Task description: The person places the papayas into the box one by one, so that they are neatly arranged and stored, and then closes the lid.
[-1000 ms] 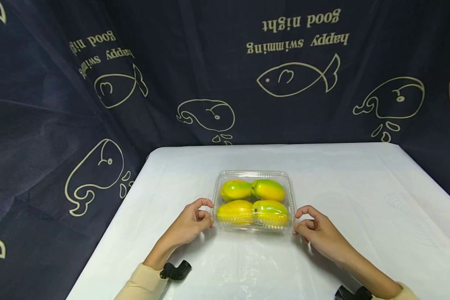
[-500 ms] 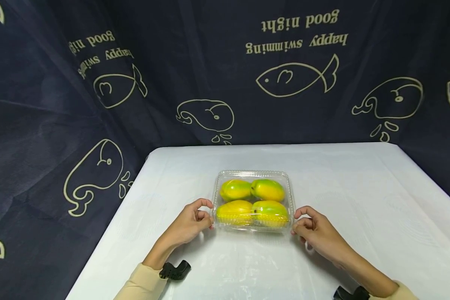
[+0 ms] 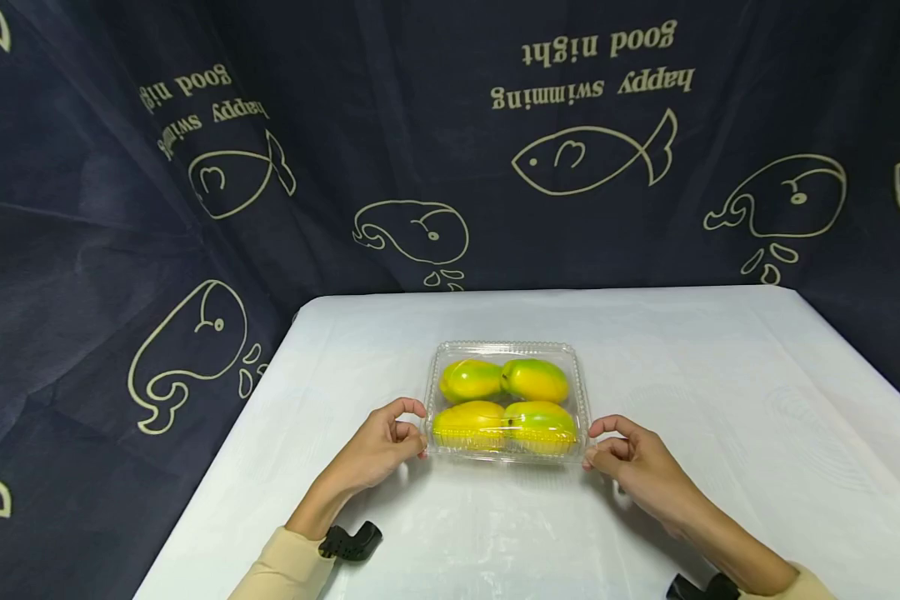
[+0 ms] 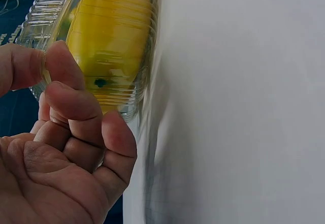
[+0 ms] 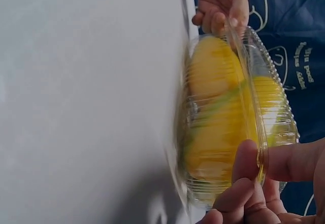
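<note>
A clear plastic clamshell box (image 3: 506,348), its lid down, sits on the white table with several yellow-green mangoes (image 3: 536,381) inside. At the box's front left corner my left hand (image 3: 378,442) pinches the rim between thumb and index finger. The left wrist view shows that pinch on the rim (image 4: 46,74) up close, other fingers curled below. On the opposite side my right hand (image 3: 637,462) pinches the rim at the front right corner. In the right wrist view, thumb and finger grip the seam (image 5: 260,132) between lid and base, with the other hand at the far end.
A white cloth covers the table (image 3: 690,350). Behind and to the left hangs a dark blue curtain (image 3: 420,100) printed with fish, whales and upside-down lettering. Black wrist cameras (image 3: 352,542) sit on both wrists beside beige sleeves.
</note>
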A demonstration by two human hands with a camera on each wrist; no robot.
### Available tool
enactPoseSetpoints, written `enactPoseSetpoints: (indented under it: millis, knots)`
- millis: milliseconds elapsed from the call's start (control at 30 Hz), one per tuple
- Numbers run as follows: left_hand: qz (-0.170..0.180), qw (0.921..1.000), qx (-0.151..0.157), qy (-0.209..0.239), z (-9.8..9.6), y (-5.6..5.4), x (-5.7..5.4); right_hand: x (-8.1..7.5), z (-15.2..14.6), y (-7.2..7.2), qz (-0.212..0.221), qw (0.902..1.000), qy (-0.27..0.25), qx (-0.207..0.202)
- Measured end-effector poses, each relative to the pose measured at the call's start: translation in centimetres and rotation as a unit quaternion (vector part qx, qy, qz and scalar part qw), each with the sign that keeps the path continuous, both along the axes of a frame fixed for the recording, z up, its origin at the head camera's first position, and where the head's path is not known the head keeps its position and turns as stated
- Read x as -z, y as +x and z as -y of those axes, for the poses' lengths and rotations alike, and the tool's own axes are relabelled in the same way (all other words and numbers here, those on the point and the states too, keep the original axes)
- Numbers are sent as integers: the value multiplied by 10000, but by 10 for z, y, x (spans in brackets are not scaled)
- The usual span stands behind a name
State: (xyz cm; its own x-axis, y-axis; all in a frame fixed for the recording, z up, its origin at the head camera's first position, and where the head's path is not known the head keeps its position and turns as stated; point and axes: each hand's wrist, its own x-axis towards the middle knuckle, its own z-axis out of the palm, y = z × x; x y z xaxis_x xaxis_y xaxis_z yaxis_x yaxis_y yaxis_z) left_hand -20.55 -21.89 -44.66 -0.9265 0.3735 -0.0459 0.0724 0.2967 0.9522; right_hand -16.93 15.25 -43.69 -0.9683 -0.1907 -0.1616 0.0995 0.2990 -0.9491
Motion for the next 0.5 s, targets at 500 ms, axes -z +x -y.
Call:
enactPoseSetpoints:
  millis: [500]
  knots:
    - [-70, 9999, -6, -133, 2, 0, 1, -4, -4, -3, 95, 9992, 339, -205]
